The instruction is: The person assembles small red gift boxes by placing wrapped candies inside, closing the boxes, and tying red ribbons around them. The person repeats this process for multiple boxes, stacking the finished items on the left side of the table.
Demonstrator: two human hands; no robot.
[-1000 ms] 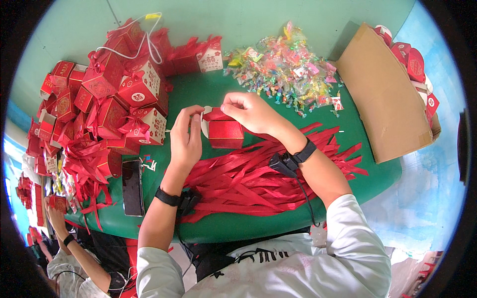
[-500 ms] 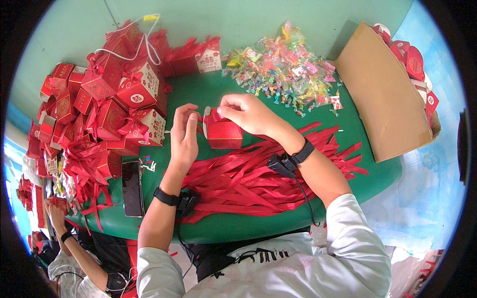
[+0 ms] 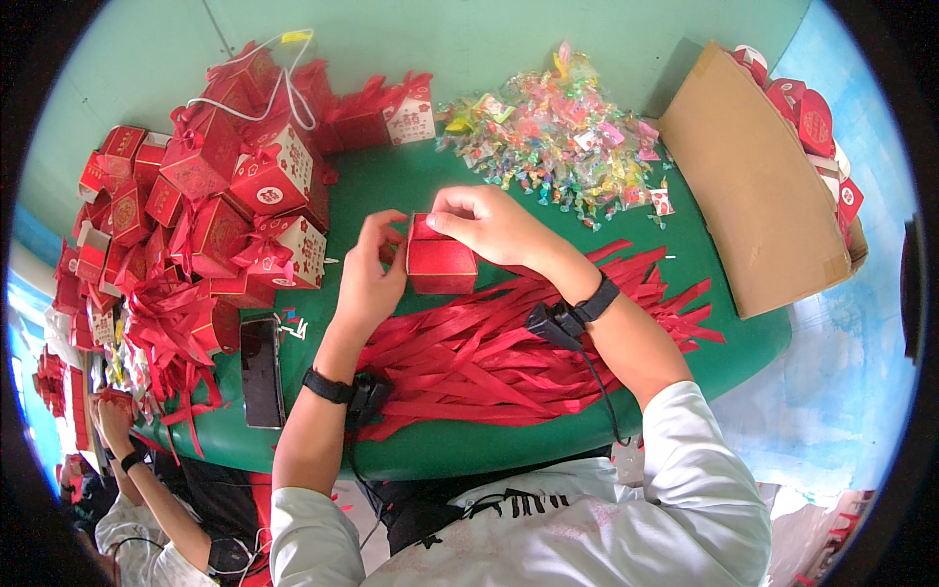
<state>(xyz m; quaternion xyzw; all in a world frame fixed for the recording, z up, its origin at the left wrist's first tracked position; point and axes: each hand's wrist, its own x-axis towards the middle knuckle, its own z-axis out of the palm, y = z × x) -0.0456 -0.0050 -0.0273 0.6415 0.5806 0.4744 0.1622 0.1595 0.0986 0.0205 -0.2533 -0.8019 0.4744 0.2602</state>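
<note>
A small red gift box (image 3: 442, 272) stands on the green table between my hands, its flaps folded over at the top. My right hand (image 3: 489, 223) is closed at the box's far top edge, thumb pressed on the red top flap. At the box's left side is my left hand (image 3: 372, 279), its fingers bent and its thumb against the side wall. The box partly hides those fingertips. Just nearer me lies a wide heap of cut red ribbons (image 3: 479, 362), partly under my right forearm.
Finished red boxes with bows (image 3: 210, 196) are piled at left, beside a black phone (image 3: 261, 372). Wrapped candies (image 3: 567, 137) lie heaped at the back. A cardboard box (image 3: 753, 186) with red boxes stands at right. A co-worker's hand (image 3: 112, 421) is at lower left.
My left hand has moved in against the box, its fingers now more bent. A ribbon strip seen at the box's top left no longer shows. My right hand has barely moved.
</note>
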